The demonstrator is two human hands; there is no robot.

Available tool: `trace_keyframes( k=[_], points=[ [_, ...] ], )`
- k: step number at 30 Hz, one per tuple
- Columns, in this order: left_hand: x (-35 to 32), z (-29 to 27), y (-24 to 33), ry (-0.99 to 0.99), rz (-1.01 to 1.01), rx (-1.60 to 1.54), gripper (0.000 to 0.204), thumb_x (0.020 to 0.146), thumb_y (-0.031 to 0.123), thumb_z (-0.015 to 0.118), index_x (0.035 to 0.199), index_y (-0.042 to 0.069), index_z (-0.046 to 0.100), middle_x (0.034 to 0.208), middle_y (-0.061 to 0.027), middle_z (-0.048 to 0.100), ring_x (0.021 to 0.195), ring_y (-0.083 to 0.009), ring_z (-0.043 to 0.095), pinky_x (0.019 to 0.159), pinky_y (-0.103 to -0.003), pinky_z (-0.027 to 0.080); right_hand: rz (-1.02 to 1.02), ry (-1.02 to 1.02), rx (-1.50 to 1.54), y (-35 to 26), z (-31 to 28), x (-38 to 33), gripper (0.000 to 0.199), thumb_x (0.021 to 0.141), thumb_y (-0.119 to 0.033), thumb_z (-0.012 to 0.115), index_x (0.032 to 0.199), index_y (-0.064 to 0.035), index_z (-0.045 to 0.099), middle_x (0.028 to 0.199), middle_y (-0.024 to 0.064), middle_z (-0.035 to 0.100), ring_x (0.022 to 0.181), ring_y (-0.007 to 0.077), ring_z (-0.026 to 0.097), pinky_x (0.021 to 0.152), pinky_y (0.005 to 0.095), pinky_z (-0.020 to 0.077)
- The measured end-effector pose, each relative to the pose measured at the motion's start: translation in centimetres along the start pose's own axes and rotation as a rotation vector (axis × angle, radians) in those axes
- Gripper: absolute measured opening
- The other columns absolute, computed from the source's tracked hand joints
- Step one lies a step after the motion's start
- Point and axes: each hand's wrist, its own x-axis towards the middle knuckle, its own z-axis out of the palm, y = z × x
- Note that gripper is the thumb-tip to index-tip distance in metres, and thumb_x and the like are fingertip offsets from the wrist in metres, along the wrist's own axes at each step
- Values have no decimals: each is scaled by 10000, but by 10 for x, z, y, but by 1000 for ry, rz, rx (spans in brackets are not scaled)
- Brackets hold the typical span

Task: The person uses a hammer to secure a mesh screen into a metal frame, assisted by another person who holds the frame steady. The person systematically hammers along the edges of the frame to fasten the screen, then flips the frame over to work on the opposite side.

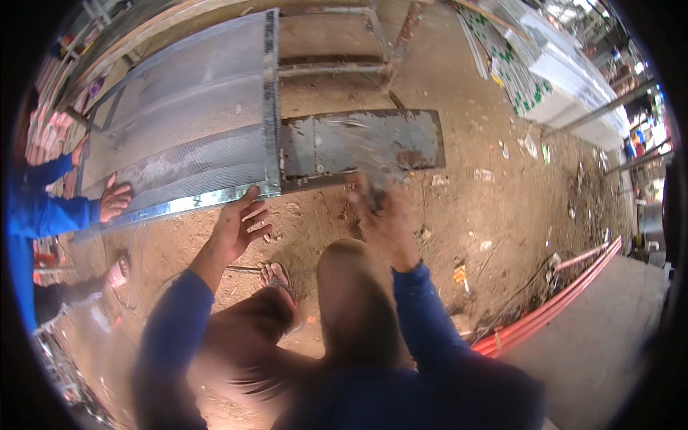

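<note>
A large translucent ribbed panel [193, 89] in a shiny metal frame [193, 203] lies ahead of me on the left. My left hand [242, 228] is at the frame's near right corner, fingers spread, with a fingertip at the metal edge; whether it presses on it I cannot tell. My right hand [387, 226] is smeared by motion near the front edge of a worn grey metal plate [301, 147]. Something dark and blurred shows at its fingers, and a pale streak crosses the plate beyond it. I cannot make out what it is.
A co-worker's hand [115, 199] rests on the panel's left end. A rusty metal frame [330, 69] stands beyond the plate. Stacked wrapped profiles [573, 86] lie at far right, red pipes [552, 301] beside a concrete slab [595, 337]. Litter dots the dirt floor [494, 215].
</note>
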Motion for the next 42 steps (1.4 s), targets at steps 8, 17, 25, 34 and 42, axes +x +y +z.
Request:
trace_keyframes(
  k=[8,17,25,34,42],
  points=[
    [24,-4,-59,-71,-77,-445,671,1143,426,545,1642,-8,433,1679,-210,492,1510,-400,525,1268,-605,439,1009,318,-419,127,-64,-205,419,1083,-350,691,1322,-21,591,1045,260,722,935,490,704,820,594,537],
    [121,79,-104,-301,221,-1208,680,1159,475,492,1612,-30,475,1624,-230,552,1563,-415,458,1343,-655,272,1130,-38,-583,203,23,-301,727,923,-219,782,1560,9,518,1529,412,445,1409,588,461,1159,596,427],
    [171,90,-77,-802,196,-1114,577,1185,371,410,1505,-81,571,1584,-210,610,1449,-366,575,1248,-611,368,496,-237,-656,279,83,-159,1119,880,-459,877,1722,10,310,1697,303,366,1541,488,408,1290,599,349],
    [151,104,-69,-676,190,-1115,566,1217,309,341,1630,-64,444,1732,-217,427,1579,-395,407,1265,-654,315,631,-305,-768,282,90,-168,1121,814,-478,866,1661,78,385,1473,310,492,1440,484,481,1204,593,415],
    [143,106,-58,-452,79,-1230,524,1213,260,374,1611,-69,462,1703,-235,450,1572,-404,412,1279,-653,300,730,-122,-682,263,79,-164,1163,763,-497,976,1641,13,408,1470,297,505,1401,489,510,1152,581,444]
  ],
)
